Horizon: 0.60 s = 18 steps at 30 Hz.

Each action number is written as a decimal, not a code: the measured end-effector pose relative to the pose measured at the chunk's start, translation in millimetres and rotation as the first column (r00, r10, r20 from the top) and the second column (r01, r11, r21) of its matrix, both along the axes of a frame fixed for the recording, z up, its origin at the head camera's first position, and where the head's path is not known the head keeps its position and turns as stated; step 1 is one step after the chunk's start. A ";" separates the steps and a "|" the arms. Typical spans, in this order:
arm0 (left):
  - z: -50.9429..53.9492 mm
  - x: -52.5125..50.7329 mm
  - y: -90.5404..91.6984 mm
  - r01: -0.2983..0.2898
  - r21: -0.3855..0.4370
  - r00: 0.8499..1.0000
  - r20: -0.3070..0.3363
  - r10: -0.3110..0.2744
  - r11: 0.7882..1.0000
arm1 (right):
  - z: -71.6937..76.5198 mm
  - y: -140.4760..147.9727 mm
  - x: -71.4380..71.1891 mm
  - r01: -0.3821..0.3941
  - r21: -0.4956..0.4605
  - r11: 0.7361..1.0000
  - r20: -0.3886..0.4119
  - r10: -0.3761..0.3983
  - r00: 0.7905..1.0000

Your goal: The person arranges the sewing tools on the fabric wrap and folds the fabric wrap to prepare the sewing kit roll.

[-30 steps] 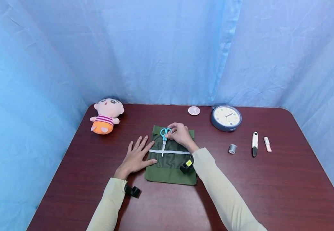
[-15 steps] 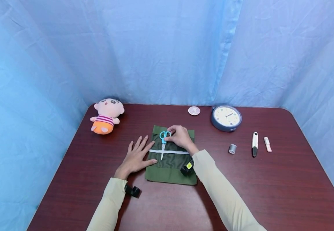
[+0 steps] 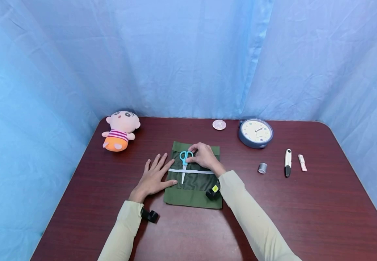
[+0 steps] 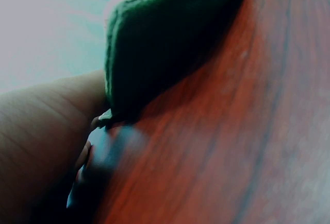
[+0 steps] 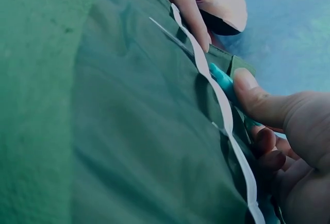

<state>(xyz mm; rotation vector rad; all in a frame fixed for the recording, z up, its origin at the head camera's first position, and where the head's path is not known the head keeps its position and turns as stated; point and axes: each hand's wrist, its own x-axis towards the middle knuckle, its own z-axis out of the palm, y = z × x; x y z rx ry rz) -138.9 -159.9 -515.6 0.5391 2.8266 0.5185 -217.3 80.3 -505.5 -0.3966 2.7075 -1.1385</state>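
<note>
The right hand (image 3: 204, 157) pinches turquoise-handled scissors (image 3: 184, 167), blades under the white strap (image 3: 197, 172) on a green cloth organizer (image 3: 188, 198). The left hand (image 3: 154, 177), fingers spread, touches its left edge. The far clock (image 3: 256, 133) bears markings too small to read.

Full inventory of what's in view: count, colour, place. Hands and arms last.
scissors: one, light-blue handles, under the strap
strap: one, white, across the cloth
cloth: one, green, centre of the table
plush doll: one, pink and orange with striped top, back left
disc: one, pale pink, back edge
clock: one, blue rim, white face, back right
spool: one, grey, in front of clock
slim tool: one, white and black, right of spool
small strip: one, whitish pink, right of slim tool
table: one, dark red-brown, beneath
curtain: panel count unclear, light blue, back and sides
left hand: one, bare, at cloth's left edge
right hand: one, bare, pinching scissors' handles
sleeves: two, cream, on forearms
wrist cameras: two, black, on wrists
</note>
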 end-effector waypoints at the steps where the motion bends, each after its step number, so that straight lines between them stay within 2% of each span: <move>1: 0.0 0.1 0.0 0.000 0.000 1.000 0.000 0.000 1.000 | 0.2 0.2 0.5 -0.015 0.006 1.000 -0.010 0.015 1.000; 6: 0.4 0.4 -0.1 -0.001 -0.006 1.000 0.005 0.001 1.000 | 0.0 0.9 2.4 -0.071 0.029 0.997 -0.039 0.072 0.997; 18: 0.7 0.4 -0.1 0.002 -0.010 1.000 -0.008 -0.002 1.000 | -4.1 4.3 2.7 -0.139 0.031 0.990 -0.053 0.140 0.989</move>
